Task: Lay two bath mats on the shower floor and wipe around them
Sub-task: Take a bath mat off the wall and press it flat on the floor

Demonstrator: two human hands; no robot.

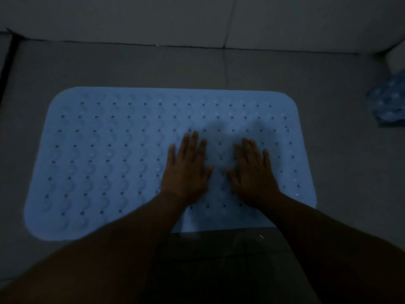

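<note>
A light blue rubber bath mat [109,154] with rows of small holes and a wave pattern lies flat on the grey tiled shower floor [339,150]. My left hand [186,172] rests palm down on the mat, right of its middle, fingers spread. My right hand [254,172] lies flat beside it, also palm down with fingers apart. Neither hand holds anything. A crumpled blue object [390,99], possibly a second mat, lies at the right edge of the view, partly cut off.
The light is dim. A tiled wall [197,18] rises behind the mat, and another wall closes the far right corner. A dark strip [8,62] runs along the left edge of the floor. Bare floor surrounds the mat.
</note>
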